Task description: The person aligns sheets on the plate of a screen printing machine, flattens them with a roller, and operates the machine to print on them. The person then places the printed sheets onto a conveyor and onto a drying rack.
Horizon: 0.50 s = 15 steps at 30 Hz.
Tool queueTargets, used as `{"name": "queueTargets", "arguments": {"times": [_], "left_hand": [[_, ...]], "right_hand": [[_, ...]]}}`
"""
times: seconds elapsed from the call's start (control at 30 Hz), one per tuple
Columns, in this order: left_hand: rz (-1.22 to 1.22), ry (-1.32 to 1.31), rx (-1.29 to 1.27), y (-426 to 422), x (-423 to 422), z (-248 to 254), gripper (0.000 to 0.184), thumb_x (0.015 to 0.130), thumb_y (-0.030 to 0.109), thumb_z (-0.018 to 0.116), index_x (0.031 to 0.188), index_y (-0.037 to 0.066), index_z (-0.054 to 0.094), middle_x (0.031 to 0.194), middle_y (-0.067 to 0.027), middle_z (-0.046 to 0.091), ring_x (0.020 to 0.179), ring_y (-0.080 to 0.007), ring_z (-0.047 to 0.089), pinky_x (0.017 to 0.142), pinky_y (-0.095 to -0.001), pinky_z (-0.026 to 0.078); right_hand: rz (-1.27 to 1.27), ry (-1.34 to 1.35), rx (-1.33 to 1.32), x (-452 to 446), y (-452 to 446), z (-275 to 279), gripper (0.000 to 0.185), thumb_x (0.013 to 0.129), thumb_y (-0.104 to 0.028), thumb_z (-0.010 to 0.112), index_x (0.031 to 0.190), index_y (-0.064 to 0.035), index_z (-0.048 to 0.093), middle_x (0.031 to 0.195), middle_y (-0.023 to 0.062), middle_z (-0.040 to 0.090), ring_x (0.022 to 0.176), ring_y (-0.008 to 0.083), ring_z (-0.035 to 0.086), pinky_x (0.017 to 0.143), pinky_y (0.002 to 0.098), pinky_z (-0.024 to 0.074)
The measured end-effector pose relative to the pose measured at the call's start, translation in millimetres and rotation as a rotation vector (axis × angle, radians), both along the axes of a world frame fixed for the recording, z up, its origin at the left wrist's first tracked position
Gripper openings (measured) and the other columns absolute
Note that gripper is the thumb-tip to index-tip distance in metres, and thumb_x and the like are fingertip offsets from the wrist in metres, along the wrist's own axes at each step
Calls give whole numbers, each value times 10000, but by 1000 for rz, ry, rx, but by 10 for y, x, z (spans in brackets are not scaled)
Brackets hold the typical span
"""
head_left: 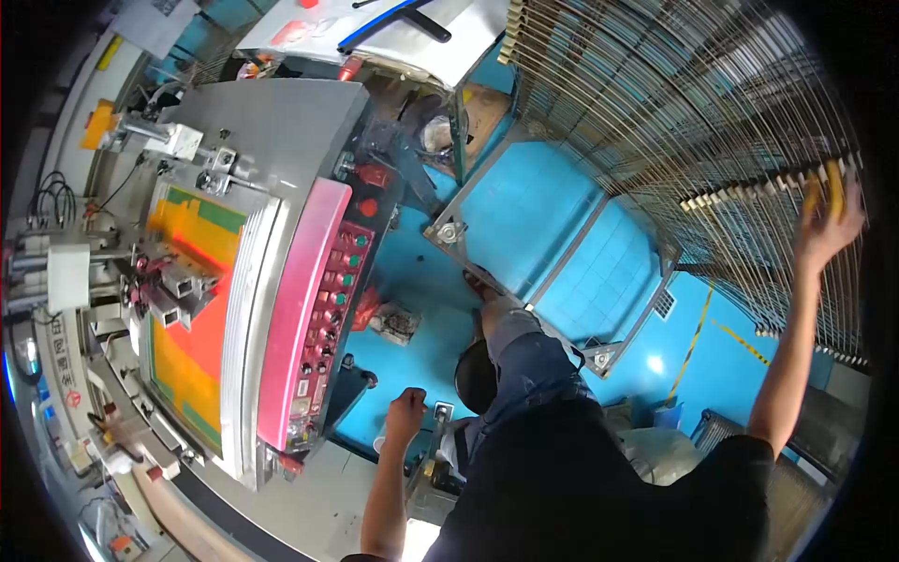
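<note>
My right hand [829,225] is raised at the far right, its fingers curled over the edge of a wire drying rack [730,201]. Yellow covers show on some of those fingers. The rack's many thin wire shelves stand stacked close together, with pale end pieces along the edges. Low in the middle, my left hand [406,412] is closed in a loose fist, and nothing shows in it. It is apart from the printing machine [272,122], near the lower end of the pink control panel [304,314].
On the machine lies an orange, yellow and green printing screen [201,309]. A wheeled metal frame [548,309] stands on the blue floor before the rack. A white table [459,56] with a blue-edged tool is at the top. A stool [475,379] is near my legs.
</note>
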<state>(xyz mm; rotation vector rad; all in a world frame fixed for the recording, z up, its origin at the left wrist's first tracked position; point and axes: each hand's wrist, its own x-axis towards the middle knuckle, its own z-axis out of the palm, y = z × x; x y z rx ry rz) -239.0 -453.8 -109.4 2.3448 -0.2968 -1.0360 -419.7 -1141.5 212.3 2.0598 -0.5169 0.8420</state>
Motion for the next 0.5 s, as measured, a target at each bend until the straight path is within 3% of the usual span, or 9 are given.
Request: {"name": "queueTargets", "arguments": {"times": [0.1, 0.17, 0.23, 0.27, 0.3, 0.33, 0.43, 0.5], "left_hand": [[66, -49, -57, 220, -199, -3, 268, 962, 265, 546, 973, 19, 652, 748, -155, 703, 689, -305, 696, 641, -396, 523], [210, -141, -43, 413, -532, 70, 241, 968, 214, 549, 967, -7, 648, 736, -134, 697, 682, -236, 687, 637, -341, 511], [404, -179, -6, 586, -947, 290, 225, 970, 171, 548, 967, -33, 643, 734, -123, 690, 696, -202, 679, 649, -311, 504], [465, -193, -43, 757, -1232, 182, 231, 970, 176, 547, 972, -33, 645, 736, -122, 692, 696, -201, 680, 648, -311, 503], [526, -210, -86, 915, -1537, -43, 237, 970, 181, 546, 977, -33, 646, 738, -122, 694, 695, -200, 680, 647, -311, 503], [589, -224, -132, 973, -1799, -189, 243, 970, 187, 545, 982, -33, 648, 740, -121, 696, 695, -198, 680, 645, -311, 502], [665, -87, -143, 737, -2362, -220, 260, 949, 246, 576, 966, 4, 667, 746, -147, 697, 700, -245, 691, 658, -364, 514], [660, -63, -106, 619, -2634, -383, 275, 932, 287, 599, 951, 24, 677, 754, -167, 690, 710, -297, 690, 667, -393, 513]], "right_hand": [[-57, -37, -158, -763, -858, 183, 534, 937, -377, 554, 1424, -185, 446, 1471, 69, 446, 1327, 299, 441, 1046, 522, 357], [-136, -42, -200, -1043, -1285, 136, 553, 957, -449, 498, 1446, -199, 430, 1501, 43, 420, 1349, 286, 421, 1038, 539, 358], [-311, -6, -201, -868, -1200, 136, 577, 963, -492, 465, 1462, -211, 402, 1521, 40, 389, 1378, 284, 381, 1047, 560, 334], [-397, 18, -203, -748, -1103, 152, 589, 965, -513, 448, 1470, -217, 388, 1532, 38, 373, 1393, 283, 362, 1051, 570, 322], [-706, 120, -196, -681, -974, 158, 596, 952, -502, 464, 1469, -218, 386, 1536, 44, 363, 1402, 288, 341, 1050, 586, 322], [-768, 152, -195, -628, -901, 136, 604, 950, -520, 456, 1467, -215, 389, 1535, 47, 362, 1403, 293, 339, 1047, 593, 319], [-611, 120, -219, -713, -906, 55, 635, 943, -573, 433, 1461, -207, 398, 1533, 55, 360, 1403, 309, 330, 1037, 612, 308], [-145, 2, -208, -891, -1242, 112, 658, 938, -608, 418, 1456, -202, 404, 1532, 60, 359, 1403, 319, 324, 1031, 625, 301]]}}
